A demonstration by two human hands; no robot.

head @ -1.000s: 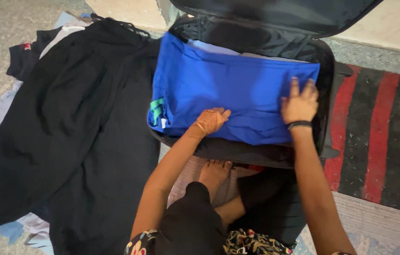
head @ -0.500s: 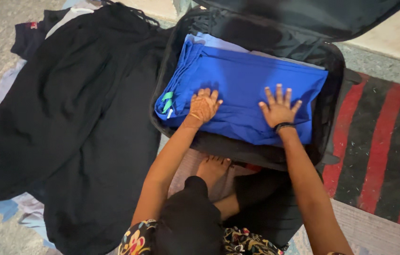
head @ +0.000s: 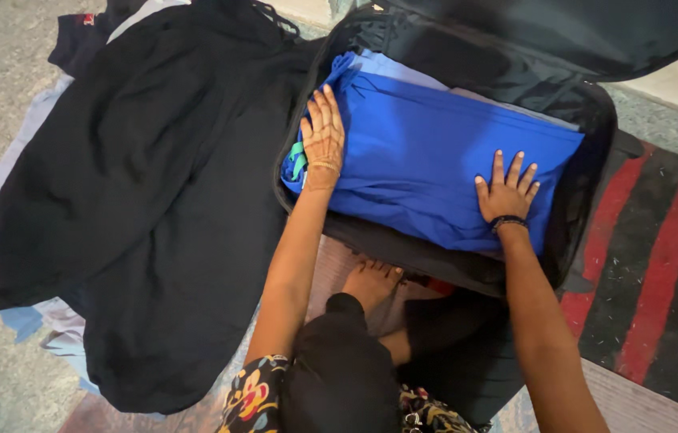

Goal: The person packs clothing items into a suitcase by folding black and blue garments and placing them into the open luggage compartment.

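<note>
Grey stone floor [head: 2, 88] runs under everything, with a red and black striped rug [head: 659, 273] to the right. On it lies an open black suitcase [head: 587, 200], its lid [head: 563, 32] raised at the top of the view. A folded blue garment [head: 427, 152] fills the suitcase, resting on a paler blue layer that peeks out along the far edge.

Both hands lie flat on the blue garment, palms down, well apart from each other, gripping nothing. The left hand [head: 323, 136] presses on the garment's left end, fingers pointing away from the person, just beside a small green tag [head: 297, 158] at the fold. The right hand [head: 507, 192], with a dark band at the wrist, rests with fingers spread near the garment's right front corner.

To the left of the suitcase a large black garment [head: 139, 200] is spread on the floor, over what seem to be lighter clothes, though only their edges show. A bare foot [head: 371, 281] sits just before the suitcase's near wall.
</note>
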